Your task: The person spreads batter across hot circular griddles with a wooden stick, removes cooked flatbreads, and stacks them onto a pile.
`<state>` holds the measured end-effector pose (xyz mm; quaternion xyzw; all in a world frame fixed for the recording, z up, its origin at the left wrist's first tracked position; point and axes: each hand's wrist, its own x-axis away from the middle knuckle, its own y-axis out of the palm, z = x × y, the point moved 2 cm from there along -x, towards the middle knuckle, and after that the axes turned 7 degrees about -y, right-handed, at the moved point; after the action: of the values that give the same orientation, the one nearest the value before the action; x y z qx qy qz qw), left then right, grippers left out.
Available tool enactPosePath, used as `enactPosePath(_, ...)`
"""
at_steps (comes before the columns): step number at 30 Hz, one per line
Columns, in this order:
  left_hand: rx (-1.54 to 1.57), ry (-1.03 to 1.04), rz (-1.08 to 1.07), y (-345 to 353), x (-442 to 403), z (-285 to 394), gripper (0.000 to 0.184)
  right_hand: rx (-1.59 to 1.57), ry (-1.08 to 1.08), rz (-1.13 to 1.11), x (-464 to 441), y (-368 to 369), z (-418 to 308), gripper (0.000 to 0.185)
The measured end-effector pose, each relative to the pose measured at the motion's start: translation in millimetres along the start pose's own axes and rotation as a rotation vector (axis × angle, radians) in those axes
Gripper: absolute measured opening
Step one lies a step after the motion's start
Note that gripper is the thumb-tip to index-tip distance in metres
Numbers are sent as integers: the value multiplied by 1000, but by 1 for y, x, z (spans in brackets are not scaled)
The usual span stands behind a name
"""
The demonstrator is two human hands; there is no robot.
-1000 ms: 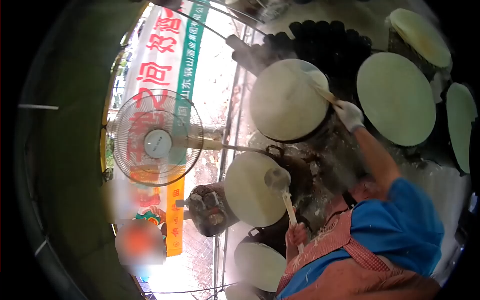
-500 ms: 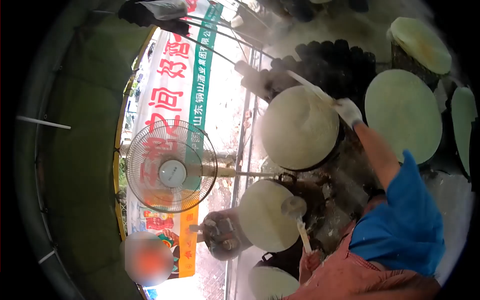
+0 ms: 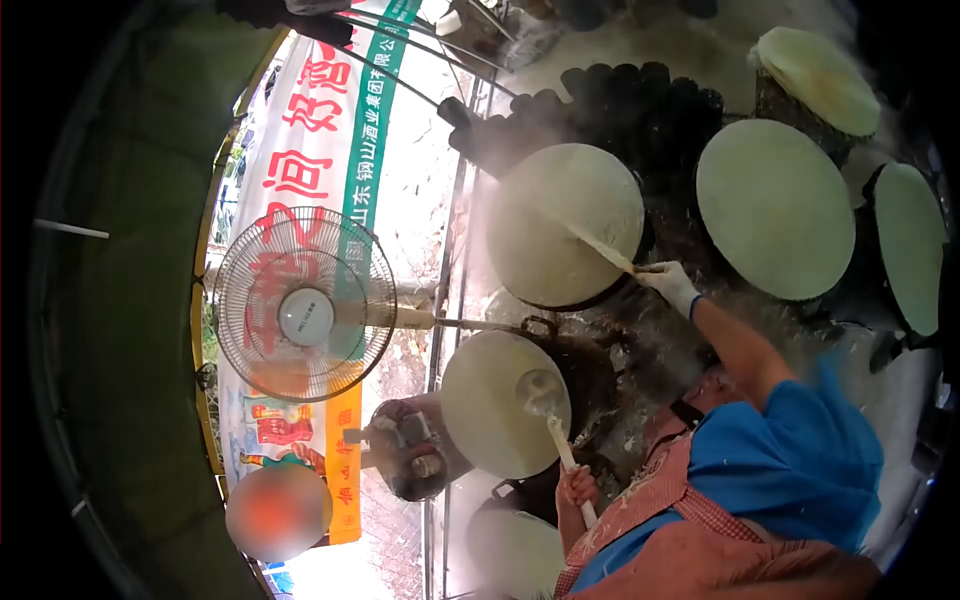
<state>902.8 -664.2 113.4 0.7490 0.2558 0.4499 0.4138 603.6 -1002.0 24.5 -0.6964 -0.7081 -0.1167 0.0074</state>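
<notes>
Harsh daylight is let in beside the banner (image 3: 305, 185), where the pale ground (image 3: 405, 215) is bleached by glare; the canopy (image 3: 135, 320) is left in deep shadow, one griddle (image 3: 540, 250) is softened by haze, the blue sleeve (image 3: 790, 450) is slightly blurred, and the frame's edges are bowed and blackened

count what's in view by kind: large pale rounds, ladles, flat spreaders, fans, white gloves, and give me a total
large pale rounds: 6, one cut off at the bottom edge
ladle: 1
flat spreader: 1
fan: 1
white glove: 1
total: 10
</notes>
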Motion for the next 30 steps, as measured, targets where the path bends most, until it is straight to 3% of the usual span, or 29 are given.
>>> enactPosePath(3, 111, 103, 64, 17, 7, -16, 45, 337, -86, -28, -15, -30, -50, 27)
enactPosePath(6, 32, 40, -82, 16, -7, -1, 14, 626, -295, 216, -83, -57, -74, 25)
enactPosePath(7, 49, 18, -54, 15, -14, 5, 11, 810, -358, 280, -100, -57, -82, 24)
enactPosePath(8, 66, -4, -26, 17, -21, 10, 17, 927, -482, 280, -125, -56, -42, 21)
enactPosePath(9, 56, -27, -7, 17, -31, 23, 21, 1293, -504, 115, -109, -39, -71, 16)
enactPosePath(11, -43, -74, 82, 6, -47, 46, 24, 1364, -783, -139, -67, -28, -96, 11)
enactPosePath(12, 96, -145, -46, 24, -63, 48, 27, 1332, -931, -130, -57, -37, -105, 9)
enactPosePath(13, 106, -183, -75, 26, -74, 60, 26, 1436, -935, -107, -57, -46, -108, 7)
enactPosePath(16, -73, 225, 112, 106, -110, 46, 28, 1316, -817, 140, -70, -76, -76, 9)
enactPosePath(18, -142, 178, 53, 130, -139, 55, 29, 1421, -781, 117, -50, -67, -51, 13)
enactPosePath(19, -208, 164, 36, 139, -156, 63, 28, 1383, -832, 39, -30, -57, -74, 15)
enactPosePath(21, -288, 145, 66, 155, -181, 67, 27, 1262, -648, -43, -29, -72, -81, 16)
enactPosePath(22, -308, 141, 102, 164, -192, 67, 26, 1265, -682, 76, -28, -80, -83, 16)
enactPosePath(23, -358, 214, 142, 158, -208, 76, 21, 1263, -718, 199, -25, -89, -82, 17)
enactPosePath(24, -446, 257, 245, 150, -224, 80, 19, 1394, -664, 197, -20, -95, -65, 18)
enactPosePath(25, -533, 299, 344, 150, -239, 78, 18, 1345, -752, 240, -6, -93, -51, 19)
enactPosePath(27, -770, 503, 427, 177, -255, 41, 19, 1496, -673, 145, 14, -77, 2, 16)
enactPosePath(28, -870, 536, 466, 163, -276, 44, 16, 1509, -623, 111, 41, -50, -17, 15)
enactPosePath(30, -604, 355, 341, 163, -287, 36, 16, 1223, -559, 22, 65, -21, -35, 15)
